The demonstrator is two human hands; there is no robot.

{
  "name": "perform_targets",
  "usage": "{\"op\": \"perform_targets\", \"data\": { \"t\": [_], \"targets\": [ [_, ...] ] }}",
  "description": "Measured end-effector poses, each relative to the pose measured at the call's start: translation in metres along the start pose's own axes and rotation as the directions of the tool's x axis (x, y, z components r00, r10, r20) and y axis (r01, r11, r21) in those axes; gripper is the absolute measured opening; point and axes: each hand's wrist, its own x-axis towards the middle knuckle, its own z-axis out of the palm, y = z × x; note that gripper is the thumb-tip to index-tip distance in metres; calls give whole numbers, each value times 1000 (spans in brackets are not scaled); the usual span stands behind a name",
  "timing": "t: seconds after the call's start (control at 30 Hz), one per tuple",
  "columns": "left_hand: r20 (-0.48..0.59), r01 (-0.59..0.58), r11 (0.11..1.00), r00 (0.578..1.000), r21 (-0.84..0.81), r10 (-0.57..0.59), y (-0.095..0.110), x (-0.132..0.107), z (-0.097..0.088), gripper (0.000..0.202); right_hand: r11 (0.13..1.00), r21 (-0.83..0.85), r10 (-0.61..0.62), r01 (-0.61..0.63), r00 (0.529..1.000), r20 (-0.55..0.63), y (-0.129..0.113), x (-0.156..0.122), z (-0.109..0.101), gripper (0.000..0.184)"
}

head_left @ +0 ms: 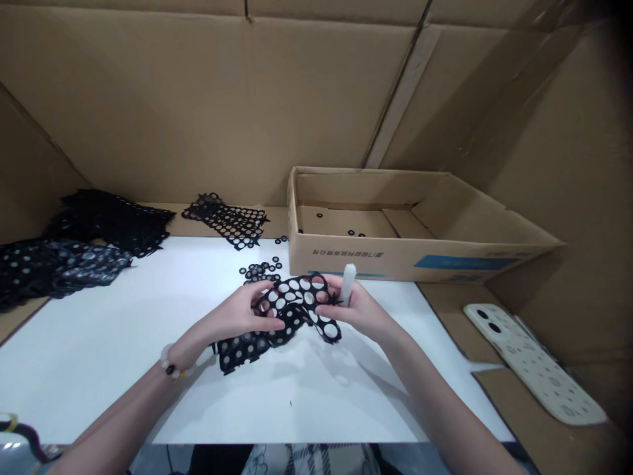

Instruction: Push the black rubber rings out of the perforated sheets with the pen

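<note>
Small piecework station, looking like factory hand-finishing booth. Cardboard walls (198, 99) closing in white table (123, 343) on three sides. Black punched sheets (64, 257) piling up at left edge. Loose black rings (260, 269) lying scattered beside open shipping carton (395, 260), few more sitting inside.

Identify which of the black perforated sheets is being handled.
The crumpled sheet at front centre, gripped by the left hand and right hand; the flat sheet at the back and the pile at left lie untouched.
</note>
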Motion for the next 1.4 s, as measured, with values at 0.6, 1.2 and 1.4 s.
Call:
{"op": "perform_targets", "data": {
  "t": [0.6, 1.2, 1.4],
  "targets": [
    [-296, 66, 985, 948, -160, -112, 0, 4, 13, 29, 940, -318, -233, 120, 909, -347, -5, -4, -4, 34],
    [-252, -368, 769, 795, 522, 552, -5, -1, 23, 31, 988, -150, -3, -19, 990, -143, 10, -1, 25, 21],
    [-289, -311, 874, 856, 373, 429, -9, 4, 29, 15, 903, -419, -186, 100, 968, -170, 5, -3, 24, 19]
  ]
}}
